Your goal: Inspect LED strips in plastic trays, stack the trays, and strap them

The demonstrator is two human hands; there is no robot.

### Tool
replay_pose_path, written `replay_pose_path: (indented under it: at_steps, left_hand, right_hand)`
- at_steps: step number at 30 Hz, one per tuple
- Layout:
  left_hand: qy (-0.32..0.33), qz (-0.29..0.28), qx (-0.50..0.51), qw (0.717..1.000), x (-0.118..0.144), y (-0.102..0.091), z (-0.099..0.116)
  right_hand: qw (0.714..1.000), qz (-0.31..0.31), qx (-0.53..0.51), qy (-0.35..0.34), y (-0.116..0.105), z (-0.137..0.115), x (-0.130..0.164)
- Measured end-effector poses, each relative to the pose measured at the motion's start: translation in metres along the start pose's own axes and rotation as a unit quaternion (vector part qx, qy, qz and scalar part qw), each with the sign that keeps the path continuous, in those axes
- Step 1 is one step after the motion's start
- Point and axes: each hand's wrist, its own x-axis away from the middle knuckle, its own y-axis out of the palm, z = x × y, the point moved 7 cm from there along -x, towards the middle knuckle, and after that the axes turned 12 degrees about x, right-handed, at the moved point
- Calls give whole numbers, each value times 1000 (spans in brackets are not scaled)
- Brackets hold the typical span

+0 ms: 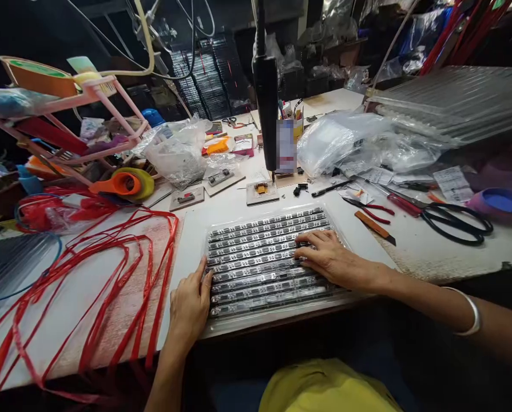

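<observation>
A clear plastic tray [221, 327] lies on the bench in front of me, filled with several rows of small dark and silver parts [256, 266]. My left hand [190, 300] grips the tray's left edge, with the thumb and index finger against the ends of the rows. On the right side of the tray, my right hand [330, 257] rests over the rows with its fingers spread and the fingertips touching the parts. The parts' exact kind is too small to make out. Beyond the tray, a black electric screwdriver [265, 109] hangs upright above a small fixture block [262, 193].
Red plastic straps [131, 274] sprawl over the left side. To the right lie pliers [369, 209], a box cutter [374, 227] and black-handled scissors [455, 220]. Plastic bags [345, 140] are heaped behind. A pink rack [105, 94] stands at left, near an orange tape roll [124, 183].
</observation>
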Motion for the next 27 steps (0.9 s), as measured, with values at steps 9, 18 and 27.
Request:
replay_pose_path:
  at_steps: [9, 18, 27]
  left_hand:
    - [-30, -6, 165, 986, 1, 0, -14]
    - [-1, -5, 245, 970, 4, 1, -26]
    - [8, -4, 250, 968, 5, 4, -32]
  right_hand:
    - [966, -13, 221, -133, 7, -48, -17]
    - [994, -33, 78, -63, -4, -42, -20]
    - [978, -97, 136, -125, -2, -70, -34]
